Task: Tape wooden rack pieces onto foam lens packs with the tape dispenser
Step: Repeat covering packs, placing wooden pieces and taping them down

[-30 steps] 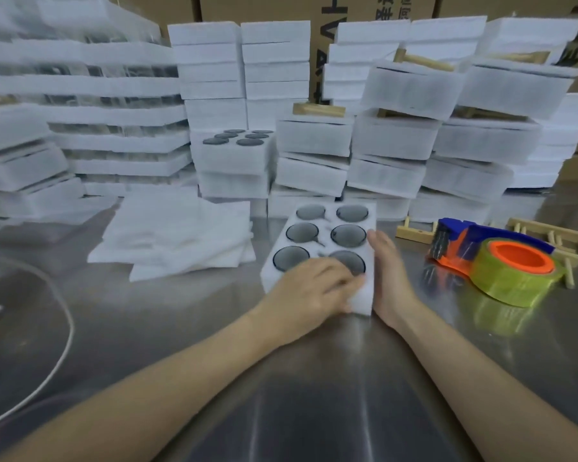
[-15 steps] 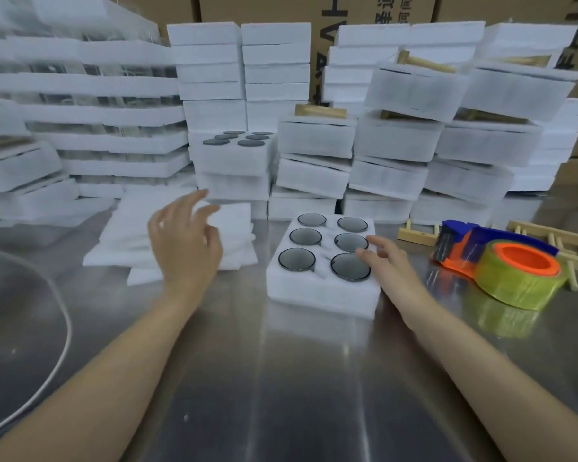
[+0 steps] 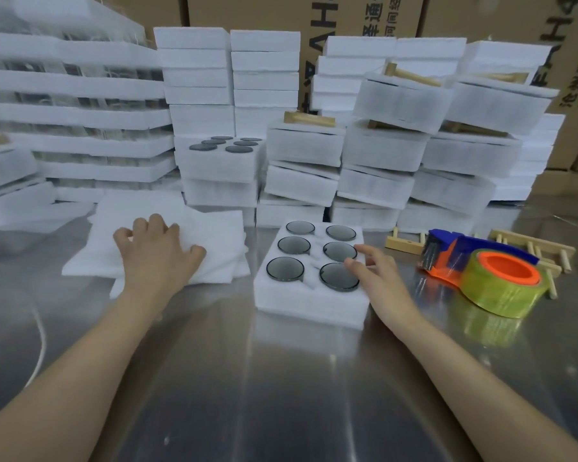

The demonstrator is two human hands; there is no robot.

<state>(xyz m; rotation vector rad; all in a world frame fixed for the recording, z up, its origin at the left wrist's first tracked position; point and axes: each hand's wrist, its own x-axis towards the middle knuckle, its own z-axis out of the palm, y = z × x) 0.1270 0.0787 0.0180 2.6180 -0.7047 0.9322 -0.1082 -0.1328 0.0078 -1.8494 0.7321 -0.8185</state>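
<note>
Here, left hand (image 3: pixel 157 255) on foam sheets (image 3: pixel 221 235)

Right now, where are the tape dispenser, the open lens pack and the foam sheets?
tape dispenser (image 3: pixel 511 271), head view, orange hub.
lens pack (image 3: pixel 311 308), head view, front wall.
foam sheets (image 3: pixel 216 235), head view, top sheet.
</note>
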